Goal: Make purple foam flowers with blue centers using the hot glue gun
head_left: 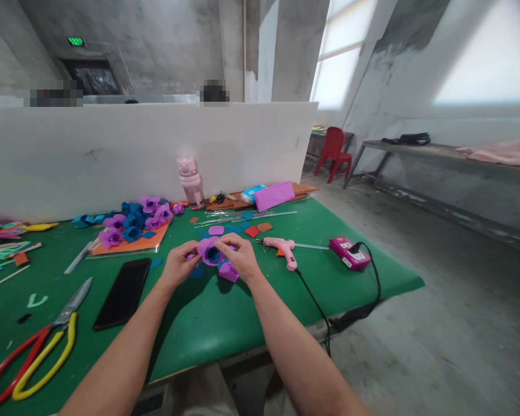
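Observation:
Between my two hands, just above the green tabletop, is a paper flower (208, 252) with purple outer petals and a dark blue centre. My left hand (181, 264) pinches its left edge. The fingers of my right hand (239, 255) close on its right side. Loose purple petals (229, 273) and blue petals (196, 272) lie under and around the hands. Right of my right hand, a pink glue gun (281, 247) rests on its side with a glue stick in its back. Finished purple and blue flowers (134, 222) are piled at the back left.
Red-and-yellow-handled scissors (60, 329) and a black phone (122, 293) lie to the left. A purple power strip (349, 254) with a black cord sits at the right edge. A pink bottle (191, 182) stands against the white partition (112, 156). Heads show behind it.

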A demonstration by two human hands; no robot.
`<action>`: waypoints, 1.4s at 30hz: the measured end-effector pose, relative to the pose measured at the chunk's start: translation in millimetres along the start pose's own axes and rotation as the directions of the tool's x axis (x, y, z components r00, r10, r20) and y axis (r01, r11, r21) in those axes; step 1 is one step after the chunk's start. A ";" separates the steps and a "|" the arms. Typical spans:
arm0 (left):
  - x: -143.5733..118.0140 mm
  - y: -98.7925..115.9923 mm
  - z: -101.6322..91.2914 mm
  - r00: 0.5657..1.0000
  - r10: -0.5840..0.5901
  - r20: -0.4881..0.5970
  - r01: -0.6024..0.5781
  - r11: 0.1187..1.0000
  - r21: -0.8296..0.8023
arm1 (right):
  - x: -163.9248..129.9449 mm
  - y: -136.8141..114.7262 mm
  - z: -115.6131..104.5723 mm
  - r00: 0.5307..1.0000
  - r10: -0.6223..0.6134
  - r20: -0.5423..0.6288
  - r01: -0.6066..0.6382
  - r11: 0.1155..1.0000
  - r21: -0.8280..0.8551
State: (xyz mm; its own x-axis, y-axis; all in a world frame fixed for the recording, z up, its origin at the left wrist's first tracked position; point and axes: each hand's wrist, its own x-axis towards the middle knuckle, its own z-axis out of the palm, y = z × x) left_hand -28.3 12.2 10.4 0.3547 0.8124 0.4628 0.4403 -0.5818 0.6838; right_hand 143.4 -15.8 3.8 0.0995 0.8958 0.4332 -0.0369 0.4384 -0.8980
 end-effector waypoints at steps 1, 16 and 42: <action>0.0 -0.6 0.2 1.000 0.002 0.001 -0.002 1.000 -0.001 | 0.0 -0.5 0.2 1.000 -0.012 -0.008 0.012 1.000 0.002; 0.2 1.6 -0.2 1.000 -0.007 0.002 0.007 0.998 -0.055 | 0.3 5.2 2.5 0.989 0.142 -0.042 -0.138 0.986 0.092; 0.1 -3.6 10.1 0.975 -0.219 -0.038 0.201 0.941 -0.271 | 1.2 7.7 3.0 0.989 0.148 -0.007 -0.142 0.962 0.232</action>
State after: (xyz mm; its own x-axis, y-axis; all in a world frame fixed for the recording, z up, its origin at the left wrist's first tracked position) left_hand -21.5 14.0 2.3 0.2181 0.9211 0.3225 0.2621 -0.3736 0.8898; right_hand 140.3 -11.1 -2.4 0.0996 0.9503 0.2950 -0.2800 0.3112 -0.9081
